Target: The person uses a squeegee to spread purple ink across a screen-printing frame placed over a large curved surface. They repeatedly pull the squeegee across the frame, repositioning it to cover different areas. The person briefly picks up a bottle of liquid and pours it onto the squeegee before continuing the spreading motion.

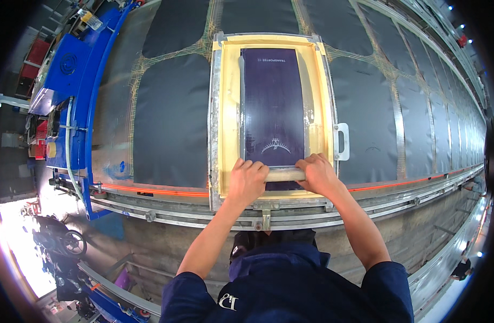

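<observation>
Both my hands grip a long squeegee (pixel 285 175) that lies crosswise at the near end of a screen printing frame (pixel 216 118). Fingers of my left hand (pixel 249 180) wrap round its left end; those of my right hand (pixel 317 173) close round its right end. The frame has a metal rim and yellow tape inside its edges. Its dark purple mesh (pixel 274 102) carries a pale arched design just beyond the squeegee. The squeegee's blade edge is hidden under my hands and the handle. Beneath the frame lie dark fabric panels (pixel 171 118) on a long table.
A white handle (pixel 342 141) sticks out from the frame's right side. Metal rails (pixel 166 216) run along the table's near edge, with an orange strip (pixel 155 190) beside them. A blue machine (pixel 69 70) stands at the left end. More dark panels (pixel 419 124) stretch away to the right.
</observation>
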The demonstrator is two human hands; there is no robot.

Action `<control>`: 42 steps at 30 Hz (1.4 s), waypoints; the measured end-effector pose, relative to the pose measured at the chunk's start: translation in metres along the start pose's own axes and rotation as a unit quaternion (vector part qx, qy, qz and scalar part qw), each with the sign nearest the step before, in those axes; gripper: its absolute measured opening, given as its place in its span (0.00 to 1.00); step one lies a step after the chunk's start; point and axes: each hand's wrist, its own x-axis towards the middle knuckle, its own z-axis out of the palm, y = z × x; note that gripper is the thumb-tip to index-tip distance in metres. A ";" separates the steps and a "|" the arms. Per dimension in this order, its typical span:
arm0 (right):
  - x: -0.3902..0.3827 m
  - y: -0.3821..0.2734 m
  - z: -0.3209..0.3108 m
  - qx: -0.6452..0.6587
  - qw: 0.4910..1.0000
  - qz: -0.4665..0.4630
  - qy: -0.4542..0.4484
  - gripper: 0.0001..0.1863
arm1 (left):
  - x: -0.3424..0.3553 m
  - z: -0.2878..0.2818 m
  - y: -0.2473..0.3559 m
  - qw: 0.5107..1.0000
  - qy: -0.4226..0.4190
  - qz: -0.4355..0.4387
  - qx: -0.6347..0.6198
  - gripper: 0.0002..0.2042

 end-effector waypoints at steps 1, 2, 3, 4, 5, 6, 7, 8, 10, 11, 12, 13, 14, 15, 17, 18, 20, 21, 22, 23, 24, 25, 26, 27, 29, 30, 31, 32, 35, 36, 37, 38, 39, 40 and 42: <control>-0.008 -0.003 -0.002 0.010 1.000 0.006 0.004 0.20 | -0.005 0.000 0.002 0.999 0.034 0.012 0.011 0.11; -0.012 0.001 -0.003 0.088 0.995 0.035 0.017 0.21 | -0.009 0.000 0.004 0.999 0.037 0.011 0.019 0.11; -0.011 0.014 -0.008 0.163 0.984 0.066 0.025 0.22 | -0.011 -0.002 0.005 0.999 0.042 0.011 0.028 0.11; -0.007 0.033 -0.013 0.240 0.967 0.061 0.058 0.24 | -0.009 -0.002 0.004 0.999 0.026 0.012 0.031 0.12; -0.002 0.055 -0.015 0.177 0.962 0.092 0.186 0.24 | -0.008 -0.003 0.004 0.999 0.008 0.010 0.034 0.13; 0.004 0.080 -0.014 0.100 0.940 0.170 0.278 0.23 | -0.006 -0.004 0.003 0.999 -0.021 -0.002 0.036 0.14; 0.013 0.106 -0.012 0.009 0.898 0.191 0.395 0.23 | -0.005 -0.004 0.003 0.999 -0.015 0.017 0.036 0.14; 0.017 0.126 -0.004 0.055 0.883 0.294 0.361 0.21 | -0.005 -0.004 0.003 0.999 -0.022 0.025 0.039 0.15; 0.030 0.147 0.016 0.124 0.856 0.370 0.338 0.19 | -0.008 -0.003 0.003 0.998 -0.035 0.014 0.043 0.16; 0.031 0.149 0.024 0.164 0.847 0.394 0.318 0.19 | -0.009 -0.001 0.003 0.999 -0.023 0.011 0.036 0.15; 0.032 0.150 0.025 0.169 0.851 0.348 0.355 0.19 | -0.012 0.000 0.002 0.999 -0.010 0.018 0.043 0.14; 0.032 0.150 0.022 0.190 0.840 0.367 0.351 0.19 | -0.014 0.000 0.002 0.999 0.002 0.026 0.045 0.13; 0.029 0.145 0.017 0.172 0.853 0.328 0.367 0.18 | -0.017 0.000 0.000 1.000 0.002 0.008 0.027 0.13; 0.029 0.142 0.006 0.166 0.846 0.349 0.368 0.18 | -0.018 -0.001 -0.001 1.000 0.012 -0.001 0.006 0.13; 0.028 0.134 -0.020 0.193 0.838 0.390 0.329 0.17 | -0.023 -0.007 -0.006 0.997 0.058 -0.017 -0.045 0.13; 0.026 0.126 -0.029 0.216 0.829 0.410 0.312 0.17 | -0.027 -0.013 -0.010 0.996 0.080 -0.009 -0.044 0.13; 0.035 0.109 -0.034 0.212 0.833 0.381 0.340 0.16 | -0.035 -0.026 -0.017 0.992 0.113 0.002 -0.049 0.14; 0.043 0.099 -0.030 0.220 0.831 0.372 0.351 0.16 | -0.041 -0.032 -0.025 0.994 0.096 -0.017 -0.040 0.14; 0.053 0.085 -0.022 0.207 0.846 0.320 0.372 0.16 | -0.049 -0.041 -0.040 0.995 0.087 -0.026 -0.033 0.14; 0.064 0.065 -0.004 0.208 0.852 0.283 0.388 0.16 | -0.062 -0.050 -0.059 0.995 0.085 -0.035 -0.031 0.15; 0.081 0.043 0.016 0.196 0.853 0.283 0.392 0.15 | -0.074 -0.059 -0.081 0.997 0.065 -0.047 -0.012 0.15; 0.100 0.020 0.034 0.192 0.847 0.295 0.397 0.15 | -0.087 -0.067 -0.106 0.997 0.045 -0.060 -0.004 0.15; 0.116 -0.002 0.051 0.237 0.847 0.264 0.395 0.14 | -0.101 -0.075 -0.134 0.997 0.038 -0.063 0.004 0.15; 0.132 -0.028 0.066 0.236 0.846 0.234 0.417 0.13 | -0.116 -0.084 -0.162 0.996 0.046 -0.072 -0.010 0.15; 0.168 -0.076 0.086 0.255 0.825 0.250 0.438 0.14 | -0.134 -0.105 -0.211 0.995 0.088 -0.038 0.009 0.15; 0.181 -0.097 0.095 0.290 0.820 0.281 0.406 0.14 | -0.148 -0.112 -0.232 0.996 0.076 -0.039 0.013 0.15; 0.198 -0.118 0.102 0.277 0.813 0.275 0.433 0.14 | -0.160 -0.121 -0.250 0.994 0.103 -0.019 0.022 0.15; 0.210 -0.131 0.102 0.288 0.816 0.273 0.420 0.14 | -0.172 -0.130 -0.266 0.993 0.112 -0.010 0.028 0.15; 0.221 -0.160 0.103 0.314 0.815 0.307 0.377 0.14 | -0.213 -0.138 -0.278 0.996 0.080 0.005 0.047 0.17; 0.224 -0.165 0.102 0.306 0.815 0.309 0.383 0.14 | -0.223 -0.139 -0.281 0.996 0.067 0.011 0.057 0.18; 0.224 -0.168 0.101 0.303 0.811 0.323 0.382 0.14 | -0.235 -0.139 -0.281 0.997 0.054 0.016 0.053 0.22; 0.224 -0.170 0.100 0.306 0.811 0.326 0.379 0.14 | -0.242 -0.137 -0.281 0.997 0.053 0.025 0.054 0.22; 0.223 -0.171 0.100 0.314 0.807 0.341 0.367 0.14 | -0.249 -0.134 -0.278 0.997 0.056 0.031 0.049 0.22; 0.223 -0.170 0.100 0.330 0.801 0.352 0.355 0.14 | -0.252 -0.131 -0.277 0.997 0.056 0.033 0.043 0.22; 0.224 -0.169 0.103 0.284 0.818 0.349 0.358 0.14 | -0.254 -0.126 -0.276 0.997 0.058 0.034 0.044 0.21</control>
